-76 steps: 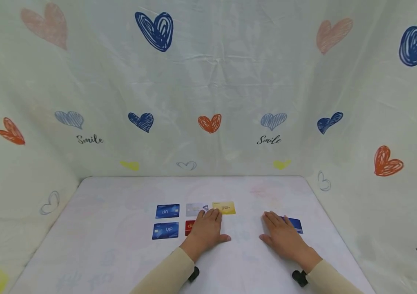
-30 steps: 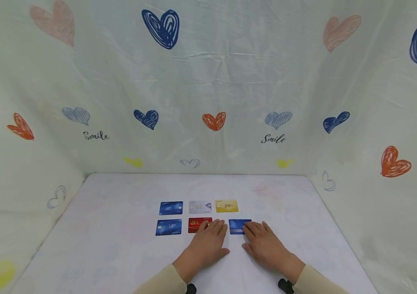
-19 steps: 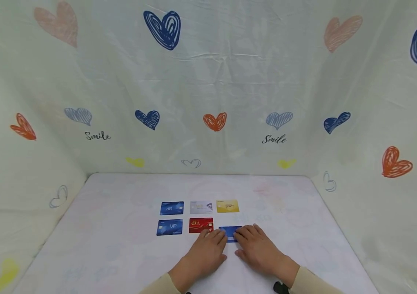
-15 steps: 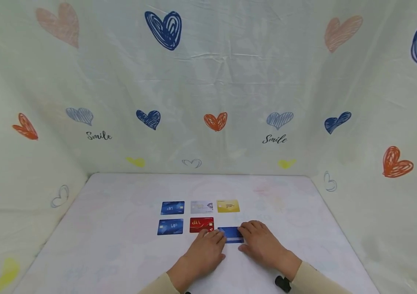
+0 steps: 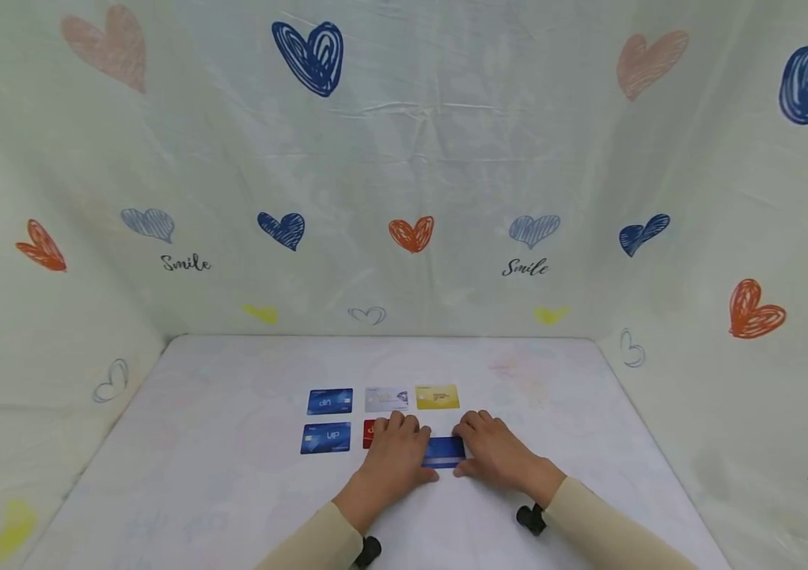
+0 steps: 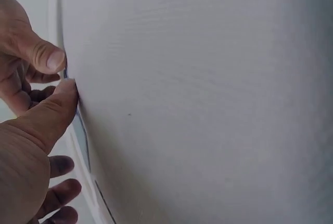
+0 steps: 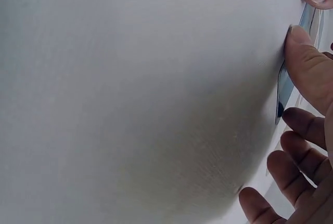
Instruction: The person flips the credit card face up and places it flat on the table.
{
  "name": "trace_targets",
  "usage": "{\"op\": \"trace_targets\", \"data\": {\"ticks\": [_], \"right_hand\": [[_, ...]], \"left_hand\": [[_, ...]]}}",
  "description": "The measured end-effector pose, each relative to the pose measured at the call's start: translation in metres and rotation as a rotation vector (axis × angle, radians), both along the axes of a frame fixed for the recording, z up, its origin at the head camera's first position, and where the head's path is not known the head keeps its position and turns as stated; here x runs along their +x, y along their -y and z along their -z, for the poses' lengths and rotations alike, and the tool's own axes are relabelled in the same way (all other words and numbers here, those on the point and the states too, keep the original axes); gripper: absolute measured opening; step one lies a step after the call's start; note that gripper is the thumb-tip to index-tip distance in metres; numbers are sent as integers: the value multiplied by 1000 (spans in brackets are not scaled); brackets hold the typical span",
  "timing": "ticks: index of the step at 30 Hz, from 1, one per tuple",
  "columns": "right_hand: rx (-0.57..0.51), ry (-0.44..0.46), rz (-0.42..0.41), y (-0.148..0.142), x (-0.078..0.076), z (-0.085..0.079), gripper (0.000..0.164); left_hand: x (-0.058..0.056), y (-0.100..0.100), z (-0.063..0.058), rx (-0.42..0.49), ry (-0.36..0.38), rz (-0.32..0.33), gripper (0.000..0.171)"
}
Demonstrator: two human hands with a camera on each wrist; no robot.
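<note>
A blue card with a pale stripe (image 5: 444, 453) lies at the right end of the near row on the white table. My left hand (image 5: 392, 459) holds its left end between thumb and bent fingers. At the opposite end, my right hand (image 5: 499, 453) pinches the right edge. Both wrist views show a thumb at the card's near edge: the left thumb (image 6: 54, 107) and the right thumb (image 7: 304, 60). A red card (image 5: 368, 434) is mostly hidden behind my left hand.
A blue VIP card (image 5: 325, 438) lies left of the red one. Behind them is a row of a blue card (image 5: 330, 401), a silver card (image 5: 384, 399) and a gold card (image 5: 438, 397). A heart-print curtain (image 5: 446, 158) surrounds the table (image 5: 218, 459).
My right hand has slid the striped blue card left from the right side to beside the red card. Both hands' fingers, flatter before, have bent onto its ends.
</note>
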State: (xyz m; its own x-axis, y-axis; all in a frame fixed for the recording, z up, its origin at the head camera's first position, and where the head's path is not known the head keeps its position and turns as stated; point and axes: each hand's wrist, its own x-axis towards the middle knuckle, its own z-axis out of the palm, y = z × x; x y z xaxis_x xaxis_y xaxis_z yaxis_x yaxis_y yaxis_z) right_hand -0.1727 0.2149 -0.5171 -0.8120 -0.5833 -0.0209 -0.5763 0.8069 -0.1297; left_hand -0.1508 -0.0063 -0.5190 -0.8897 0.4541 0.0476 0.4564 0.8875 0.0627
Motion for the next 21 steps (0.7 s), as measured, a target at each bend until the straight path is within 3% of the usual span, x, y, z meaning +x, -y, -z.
{"op": "trace_targets", "data": {"ticks": [6, 15, 21], "right_hand": [[-25, 42, 6, -1, 0, 0, 51], [-107, 15, 12, -5, 4, 5, 49], [-103, -26, -17, -4, 6, 6, 48]], "left_hand": [[-2, 0, 0, -6, 18, -1, 73], [-2, -2, -3, 20, 38, 6, 70], [-2, 0, -10, 25, 70, 11, 72]]}}
